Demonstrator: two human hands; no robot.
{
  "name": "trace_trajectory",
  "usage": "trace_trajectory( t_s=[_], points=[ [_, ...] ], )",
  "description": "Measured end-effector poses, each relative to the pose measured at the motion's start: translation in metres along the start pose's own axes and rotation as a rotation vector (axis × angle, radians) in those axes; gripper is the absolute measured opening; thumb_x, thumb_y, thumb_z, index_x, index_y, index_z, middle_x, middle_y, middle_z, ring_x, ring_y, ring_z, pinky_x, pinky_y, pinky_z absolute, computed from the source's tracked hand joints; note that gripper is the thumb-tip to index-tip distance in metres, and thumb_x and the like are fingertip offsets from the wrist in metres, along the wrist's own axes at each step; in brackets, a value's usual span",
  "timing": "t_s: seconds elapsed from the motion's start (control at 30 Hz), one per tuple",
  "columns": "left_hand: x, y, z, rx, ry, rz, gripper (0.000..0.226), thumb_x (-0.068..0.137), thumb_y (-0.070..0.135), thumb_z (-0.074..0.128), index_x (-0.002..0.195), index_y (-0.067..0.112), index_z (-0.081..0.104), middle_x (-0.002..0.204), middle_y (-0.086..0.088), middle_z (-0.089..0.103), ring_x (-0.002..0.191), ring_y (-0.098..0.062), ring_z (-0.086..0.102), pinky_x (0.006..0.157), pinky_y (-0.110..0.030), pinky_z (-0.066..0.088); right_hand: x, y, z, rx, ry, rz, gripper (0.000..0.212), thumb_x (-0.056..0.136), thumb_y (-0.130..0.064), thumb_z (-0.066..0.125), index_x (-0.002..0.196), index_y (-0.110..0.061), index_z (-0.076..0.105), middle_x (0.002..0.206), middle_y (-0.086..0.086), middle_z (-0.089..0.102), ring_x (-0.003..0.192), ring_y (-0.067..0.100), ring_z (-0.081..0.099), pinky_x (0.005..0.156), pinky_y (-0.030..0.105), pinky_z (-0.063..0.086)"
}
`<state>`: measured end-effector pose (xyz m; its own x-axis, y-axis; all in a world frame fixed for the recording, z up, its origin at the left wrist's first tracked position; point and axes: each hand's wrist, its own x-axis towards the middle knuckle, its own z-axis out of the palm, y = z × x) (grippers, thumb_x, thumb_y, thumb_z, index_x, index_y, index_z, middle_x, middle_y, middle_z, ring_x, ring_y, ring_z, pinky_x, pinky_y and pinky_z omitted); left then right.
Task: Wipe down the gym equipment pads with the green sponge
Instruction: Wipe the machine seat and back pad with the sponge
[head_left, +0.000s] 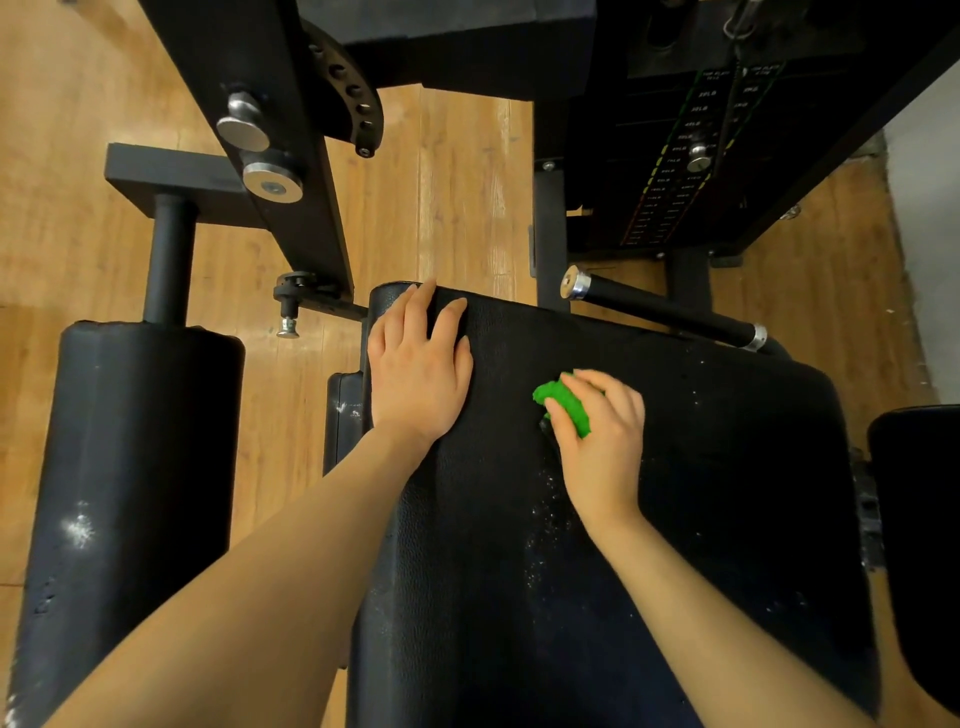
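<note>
The green sponge (563, 402) sits on the upper middle of the large black seat pad (701, 519), bunched up inside the grip of the right hand (602, 431), whose thumb and fingers curl round it and press it down onto the vinyl. Most of the sponge pokes out on the thumb side, toward the left hand (418, 374); the rest is hidden under the palm and fingers. The left hand holds nothing: its grip is wide, fingers straight and spread, lying flat near the far left corner of the same pad with the fingertips at its edge, seemingly to steady it. The two hands are near each other but apart. White specks and smears show on the pad below and to the right of the right hand, so the wiping looks far from finished. To do this step well, the person would likely do best to keep the sponge flat and pressed evenly, work in overlapping strokes from the far edge back toward the body, and cover the speckled patch and the edges. The round roller pad (130, 467) to the left, standing over the wooden floor (457, 182), also carries white marks and probably needs wiping after.
</note>
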<state>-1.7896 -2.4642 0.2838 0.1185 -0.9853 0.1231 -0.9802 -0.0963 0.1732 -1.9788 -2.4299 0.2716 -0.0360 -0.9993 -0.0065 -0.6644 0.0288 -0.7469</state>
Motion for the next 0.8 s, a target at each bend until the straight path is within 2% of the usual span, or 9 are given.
trace_trajectory(
  t_s=[0.13,0.23,0.37,0.63,0.8],
  points=[
    [0.000,0.000,-0.001,0.011,-0.001,0.000,0.037,0.095,0.030,0.046,0.129,0.019,0.055,0.145,-0.011,0.044,0.133,-0.031,0.038,0.106,-0.050,0.033,0.045,-0.001,0.002,0.002,0.034,0.030,0.033,0.089,-0.020,0.065,0.120,-0.009,0.065,0.128,0.005,0.053,0.121,0.018,0.043,0.102,0.027,0.036],
    [0.000,0.001,-0.002,0.016,-0.010,0.001,0.038,0.095,0.032,0.044,0.129,0.019,0.055,0.145,-0.011,0.044,0.133,-0.032,0.038,0.106,-0.049,0.032,0.064,0.000,0.005,-0.025,0.061,0.019,0.031,0.088,-0.019,0.066,0.118,-0.009,0.066,0.121,0.005,0.054,0.114,0.018,0.046,0.099,0.034,0.044],
    [0.000,0.001,-0.002,0.027,-0.016,0.006,0.039,0.095,0.031,0.044,0.130,0.019,0.055,0.144,-0.012,0.044,0.133,-0.032,0.038,0.106,-0.049,0.032,0.052,0.003,0.001,-0.033,0.068,0.004,0.032,0.090,-0.023,0.063,0.120,-0.012,0.065,0.114,0.002,0.056,0.108,0.011,0.045,0.092,0.027,0.043],
    [0.001,0.001,-0.004,0.016,-0.037,0.002,0.039,0.095,0.031,0.043,0.130,0.019,0.053,0.145,-0.012,0.043,0.133,-0.032,0.037,0.107,-0.050,0.031,-0.026,0.013,-0.011,-0.046,0.040,0.010,0.035,0.087,-0.020,0.067,0.120,-0.012,0.065,0.116,0.002,0.056,0.111,0.009,0.044,0.094,0.020,0.037],
    [0.000,0.001,-0.003,0.026,-0.030,0.006,0.037,0.095,0.030,0.045,0.130,0.019,0.054,0.144,-0.013,0.044,0.133,-0.033,0.038,0.106,-0.050,0.032,0.001,0.014,-0.015,-0.027,0.022,0.026,0.032,0.085,-0.021,0.068,0.116,-0.009,0.067,0.114,0.003,0.055,0.108,0.006,0.040,0.094,0.020,0.035]
  ],
)
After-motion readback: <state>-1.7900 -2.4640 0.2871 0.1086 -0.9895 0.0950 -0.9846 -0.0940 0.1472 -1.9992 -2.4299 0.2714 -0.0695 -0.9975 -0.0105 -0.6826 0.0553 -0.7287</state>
